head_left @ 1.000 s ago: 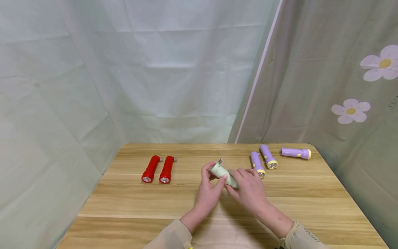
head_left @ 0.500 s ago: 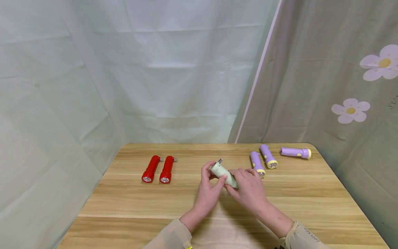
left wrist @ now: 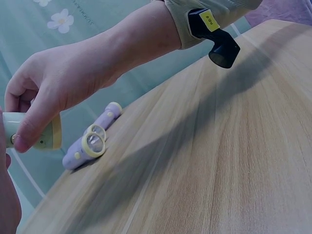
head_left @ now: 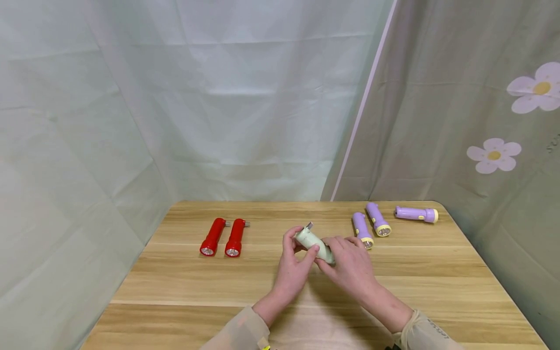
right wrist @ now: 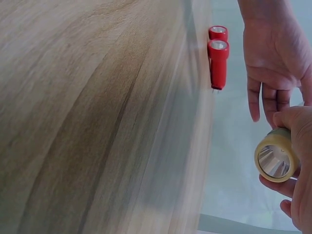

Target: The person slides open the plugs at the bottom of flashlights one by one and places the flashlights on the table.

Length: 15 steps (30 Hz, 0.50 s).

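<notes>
A pale green flashlight (head_left: pixel 308 239) is held in both hands above the table, tilted, with metal plug prongs (head_left: pixel 309 226) sticking up from its tail. My left hand (head_left: pixel 294 273) grips the tail half, thumb along the barrel. Over the head end, my right hand (head_left: pixel 352 266) curls its fingers and hides most of that end in the head view. The left wrist view shows the right thumb (left wrist: pixel 34 122) pressed on the barrel close to the yellow rim (left wrist: pixel 57 131). Facing the camera in the right wrist view is the flashlight's lens (right wrist: pixel 274 162), with its silver reflector.
Two red flashlights (head_left: pixel 213 237) with prongs lie side by side on the left of the wooden table (head_left: pixel 183 291). Several purple flashlights (head_left: pixel 411 214) with yellow rims lie at the back right, one just beyond the right hand. Fabric curtains (head_left: pixel 262 121) stand behind the table.
</notes>
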### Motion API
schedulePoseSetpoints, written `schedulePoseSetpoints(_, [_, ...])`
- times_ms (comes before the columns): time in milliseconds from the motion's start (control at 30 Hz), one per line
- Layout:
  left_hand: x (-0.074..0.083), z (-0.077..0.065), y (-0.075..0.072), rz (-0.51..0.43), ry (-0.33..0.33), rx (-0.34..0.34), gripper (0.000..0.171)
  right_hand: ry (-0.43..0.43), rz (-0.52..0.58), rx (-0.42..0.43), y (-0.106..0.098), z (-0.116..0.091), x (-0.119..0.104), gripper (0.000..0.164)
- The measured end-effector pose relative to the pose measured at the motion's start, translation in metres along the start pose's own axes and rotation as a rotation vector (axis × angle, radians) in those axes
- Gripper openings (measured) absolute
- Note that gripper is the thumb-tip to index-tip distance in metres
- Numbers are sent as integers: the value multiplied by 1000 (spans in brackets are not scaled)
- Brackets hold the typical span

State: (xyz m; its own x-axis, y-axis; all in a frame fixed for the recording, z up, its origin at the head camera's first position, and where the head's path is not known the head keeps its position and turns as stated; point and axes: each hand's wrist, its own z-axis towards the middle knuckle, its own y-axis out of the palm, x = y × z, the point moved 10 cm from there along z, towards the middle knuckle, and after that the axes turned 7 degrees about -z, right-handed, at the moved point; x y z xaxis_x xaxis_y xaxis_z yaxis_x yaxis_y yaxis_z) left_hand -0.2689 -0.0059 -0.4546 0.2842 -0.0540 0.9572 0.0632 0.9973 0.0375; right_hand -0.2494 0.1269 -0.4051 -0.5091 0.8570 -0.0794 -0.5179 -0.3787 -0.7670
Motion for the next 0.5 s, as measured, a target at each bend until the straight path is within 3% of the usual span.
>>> schedulePoseSetpoints(500, [-6,2,1,-105,-60,26,66,4,20,43,-3,2,2,40])
